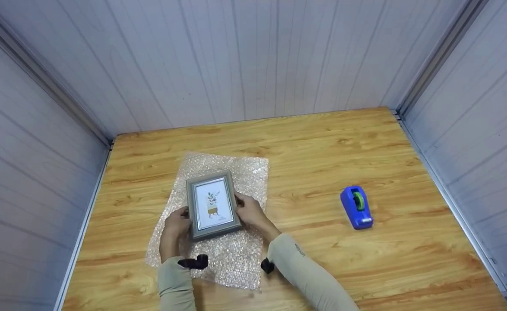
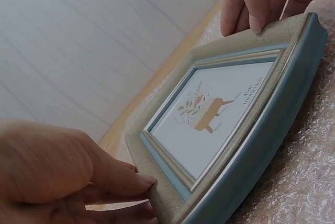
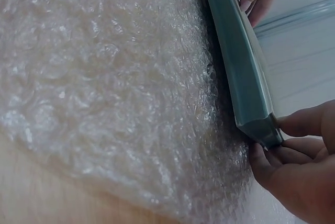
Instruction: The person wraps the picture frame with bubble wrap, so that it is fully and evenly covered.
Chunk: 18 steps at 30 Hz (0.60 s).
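Note:
A picture frame (image 1: 213, 205) with a grey-beige and blue-green border shows a small plant print, face up, over a sheet of bubble wrap (image 1: 236, 268). My left hand (image 1: 176, 228) grips its left side, thumb on the front edge and fingers beneath. On the opposite side my right hand (image 1: 251, 212) pinches the border. The left wrist view has the left hand (image 2: 68, 174) at the lower left and the frame (image 2: 251, 135) tilted across the middle. In the right wrist view the frame's lower edge (image 3: 238, 62) is close over the bubble wrap (image 3: 104, 88), the right hand (image 3: 301, 153) at its corner.
A blue tape dispenser (image 1: 357, 208) with a green roll stands on the wooden table (image 1: 314, 155), right of the bubble wrap. Pale panel walls (image 1: 253, 60) enclose the table at the back and both sides.

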Motion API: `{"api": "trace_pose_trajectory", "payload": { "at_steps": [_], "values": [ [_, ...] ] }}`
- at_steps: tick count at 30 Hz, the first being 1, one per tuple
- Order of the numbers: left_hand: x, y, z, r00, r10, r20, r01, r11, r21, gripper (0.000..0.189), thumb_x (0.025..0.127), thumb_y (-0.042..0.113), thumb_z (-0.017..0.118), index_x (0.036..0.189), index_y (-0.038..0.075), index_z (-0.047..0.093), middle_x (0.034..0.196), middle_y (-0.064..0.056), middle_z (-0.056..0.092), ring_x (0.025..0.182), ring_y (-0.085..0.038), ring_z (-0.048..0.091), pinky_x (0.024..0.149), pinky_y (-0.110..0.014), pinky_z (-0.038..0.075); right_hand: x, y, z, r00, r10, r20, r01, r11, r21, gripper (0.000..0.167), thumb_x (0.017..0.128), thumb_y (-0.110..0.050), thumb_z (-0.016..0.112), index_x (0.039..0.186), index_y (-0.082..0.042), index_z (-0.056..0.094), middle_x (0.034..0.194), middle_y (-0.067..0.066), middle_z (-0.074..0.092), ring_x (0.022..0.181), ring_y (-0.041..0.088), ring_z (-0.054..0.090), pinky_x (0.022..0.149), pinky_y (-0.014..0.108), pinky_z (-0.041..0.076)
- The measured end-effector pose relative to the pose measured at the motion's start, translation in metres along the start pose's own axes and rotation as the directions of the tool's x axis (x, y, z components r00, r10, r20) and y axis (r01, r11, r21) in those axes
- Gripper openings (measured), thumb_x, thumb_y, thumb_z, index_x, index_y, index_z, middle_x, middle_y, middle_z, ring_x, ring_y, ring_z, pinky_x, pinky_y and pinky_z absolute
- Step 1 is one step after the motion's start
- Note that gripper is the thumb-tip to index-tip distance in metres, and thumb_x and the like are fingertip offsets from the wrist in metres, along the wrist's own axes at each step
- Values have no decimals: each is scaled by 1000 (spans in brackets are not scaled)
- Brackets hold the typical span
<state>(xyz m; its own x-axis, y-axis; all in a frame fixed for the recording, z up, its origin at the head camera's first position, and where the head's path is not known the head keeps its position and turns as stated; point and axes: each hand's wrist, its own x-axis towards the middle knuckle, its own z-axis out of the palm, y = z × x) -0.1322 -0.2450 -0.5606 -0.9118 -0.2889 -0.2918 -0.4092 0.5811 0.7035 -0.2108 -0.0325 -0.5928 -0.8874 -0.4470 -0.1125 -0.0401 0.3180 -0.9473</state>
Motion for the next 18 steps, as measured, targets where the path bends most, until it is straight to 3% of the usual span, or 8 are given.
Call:
{"api": "trace_pose_trajectory", "payload": {
  "at_steps": [4,7,18],
  "values": [
    [0,1,-1,1000,3,10,-3,1000,-1,54,76,-5,48,130,-12,49,116,-31,61,110,-42,56,99,-49,44,0,0,2,1000,21,10,-21,998,60,55,90,1,52,143,-6,41,142,15,49,127,24,50,105,34,43],
    [0,1,-1,1000,10,6,-10,1000,11,53,75,-5,48,128,-11,51,114,-31,62,107,-41,57,97,-50,45,0,0,2,1000,13,3,-13,999,42,54,90,0,52,143,-6,41,142,14,49,130,24,48,107,35,40],
    [0,2,1,1000,-16,-13,16,1000,-13,52,76,-4,51,127,-11,51,117,-31,60,110,-43,56,98,-49,45,1,2,-1,999,-50,3,50,986,-158,53,88,2,52,140,-3,45,136,17,54,126,29,52,107,40,40]
  ]
}}
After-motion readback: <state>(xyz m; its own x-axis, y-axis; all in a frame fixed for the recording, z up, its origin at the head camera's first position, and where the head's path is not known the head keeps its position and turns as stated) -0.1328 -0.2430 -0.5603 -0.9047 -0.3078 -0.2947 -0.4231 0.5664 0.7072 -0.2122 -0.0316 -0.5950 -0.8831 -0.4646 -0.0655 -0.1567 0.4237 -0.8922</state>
